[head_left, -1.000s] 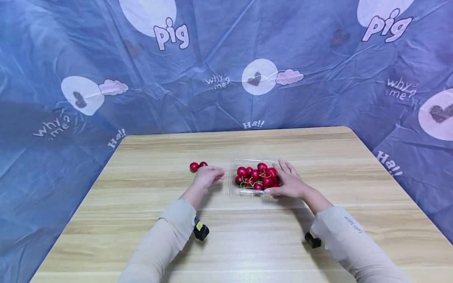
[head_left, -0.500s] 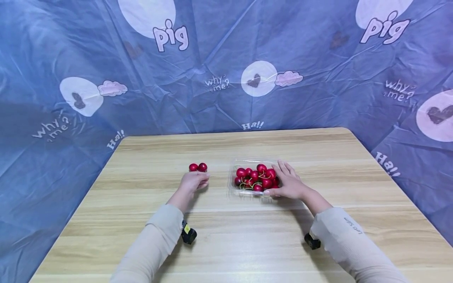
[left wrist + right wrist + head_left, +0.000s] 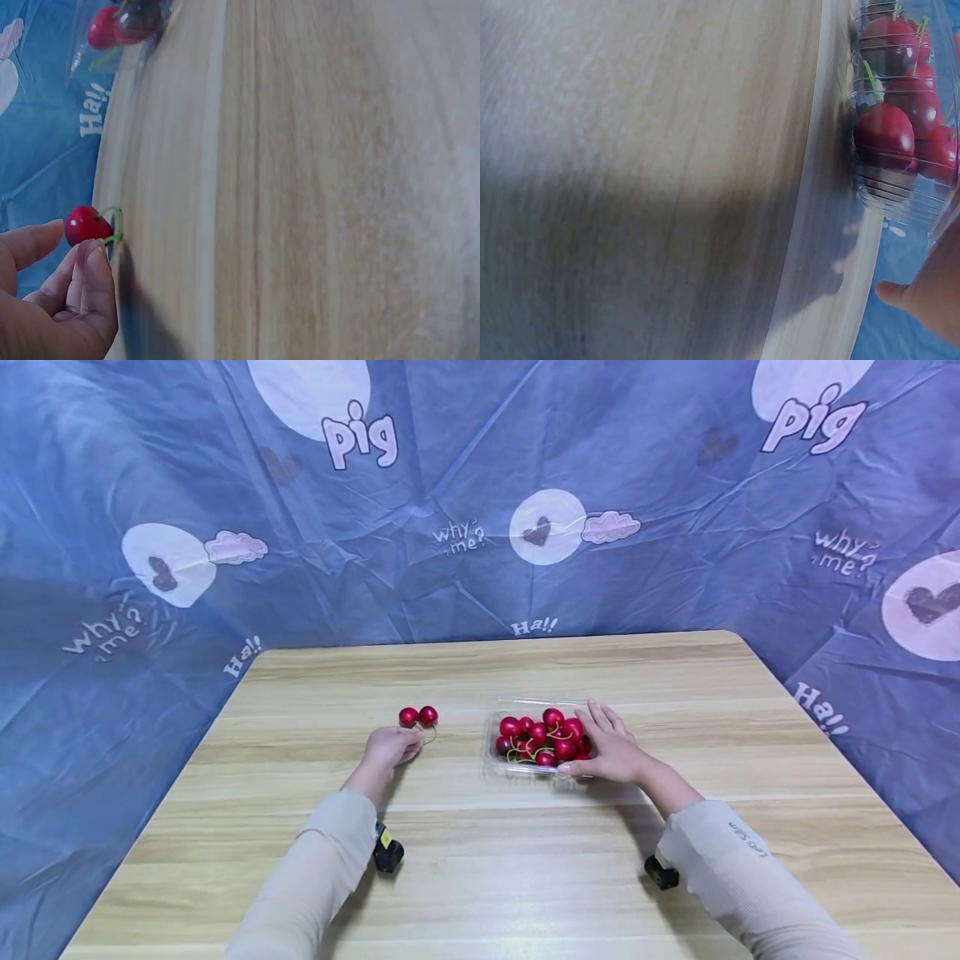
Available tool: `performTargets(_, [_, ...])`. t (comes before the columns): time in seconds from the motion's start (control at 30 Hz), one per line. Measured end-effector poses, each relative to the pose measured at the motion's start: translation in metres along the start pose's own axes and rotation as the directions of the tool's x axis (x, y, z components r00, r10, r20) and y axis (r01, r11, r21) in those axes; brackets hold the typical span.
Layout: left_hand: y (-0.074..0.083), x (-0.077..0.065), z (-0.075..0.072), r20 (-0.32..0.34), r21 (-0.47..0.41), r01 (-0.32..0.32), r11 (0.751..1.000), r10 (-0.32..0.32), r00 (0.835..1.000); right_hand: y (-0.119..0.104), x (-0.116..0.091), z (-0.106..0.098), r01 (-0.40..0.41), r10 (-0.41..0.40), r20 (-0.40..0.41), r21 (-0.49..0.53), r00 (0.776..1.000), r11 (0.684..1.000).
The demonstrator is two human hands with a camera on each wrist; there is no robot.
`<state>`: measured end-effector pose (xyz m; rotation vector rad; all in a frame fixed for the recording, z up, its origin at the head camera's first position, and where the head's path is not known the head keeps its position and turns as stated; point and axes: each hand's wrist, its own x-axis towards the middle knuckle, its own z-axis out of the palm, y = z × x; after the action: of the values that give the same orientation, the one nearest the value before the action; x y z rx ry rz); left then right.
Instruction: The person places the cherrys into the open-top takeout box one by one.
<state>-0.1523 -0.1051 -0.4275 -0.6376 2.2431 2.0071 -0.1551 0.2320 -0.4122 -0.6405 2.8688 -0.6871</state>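
Note:
Two red cherries (image 3: 417, 717) lie side by side on the table, their thin green stems trailing toward the person. My left hand (image 3: 393, 747) is right beside them on the near side. In the left wrist view its thumb stands apart from the bent fingers (image 3: 94, 274), whose tips overlap the stem of a cherry (image 3: 84, 225). A clear plastic box (image 3: 491, 760) full of cherries (image 3: 538, 732) stands right of centre. My right hand (image 3: 611, 747) holds its right end, thumb at the near edge and fingers across the far corner.
The pale wooden table (image 3: 510, 877) reaches back to a blue printed cloth (image 3: 465, 585) that hangs behind it. A small black camera (image 3: 388, 852) is on the left wrist and another black camera (image 3: 662, 872) on the right.
My left hand has moved left, away from the box, and now lies nearer the person, uncovering the two cherries and their stems. The right hand and the box have stayed in place.

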Motion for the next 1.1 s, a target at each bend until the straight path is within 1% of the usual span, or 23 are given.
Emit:
performTargets(0.13, [-0.003, 0.003, 0.000, -0.024, 0.047, 0.002, 0.999, -0.001, 1.000, 0.000, 0.001, 0.001, -0.002, 0.002, 0.007, -0.003, 1.000, 1.000])
performTargets(0.23, [-0.004, 0.006, 0.001, -0.042, 0.062, 0.018, 0.998, -0.015, 0.999, 0.001, 0.001, 0.001, -0.003, 0.003, 0.012, -0.004, 1.000, 1.000])
performTargets(0.33, [-0.004, 0.010, 0.002, -0.047, 0.085, 0.016, 0.996, -0.012, 0.999, 0.001, 0.001, 0.002, -0.001, 0.001, 0.014, 0.000, 1.000, 1.000])
performTargets(0.43, [-0.004, 0.014, 0.004, -0.067, 0.161, 0.015, 0.987, -0.004, 0.998, 0.001, 0.002, 0.002, 0.000, 0.000, 0.013, 0.002, 1.000, 1.000])
performTargets(0.6, [-0.001, 0.019, 0.006, -0.098, 0.306, 0.046, 0.951, -0.017, 0.995, 0.003, 0.002, 0.002, 0.002, -0.002, 0.010, -0.007, 1.000, 1.000])
performTargets(0.73, [0.003, 0.022, 0.009, -0.112, 0.388, 0.078, 0.918, -0.037, 0.993, 0.002, 0.002, 0.001, 0.006, -0.006, 0.007, -0.016, 1.000, 1.000])
performTargets(0.77, [0.003, 0.022, 0.010, -0.116, 0.410, 0.084, 0.908, -0.039, 0.993, 0.003, 0.002, 0.001, 0.006, -0.006, 0.007, -0.017, 1.000, 1.000])
performTargets(0.83, [0.005, 0.022, 0.011, -0.119, 0.466, 0.085, 0.881, -0.032, 0.992, 0.002, 0.002, 0.000, 0.008, -0.008, 0.007, -0.020, 1.000, 1.000])
performTargets(0.9, [0.005, 0.022, 0.011, -0.114, 0.516, 0.072, 0.853, -0.015, 0.993, 0.002, 0.002, -0.001, 0.010, -0.010, 0.008, -0.018, 1.000, 1.000])
performTargets(1.0, [0.007, 0.021, 0.012, -0.106, 0.568, 0.055, 0.821, 0.006, 0.994, 0.002, 0.003, -0.001, 0.009, -0.009, 0.008, -0.016, 1.000, 1.000])
performTargets(1.1, [0.008, 0.020, 0.012, -0.100, 0.571, 0.053, 0.819, 0.006, 0.995, 0.002, 0.003, -0.001, 0.007, -0.007, 0.009, -0.011, 1.000, 1.000])
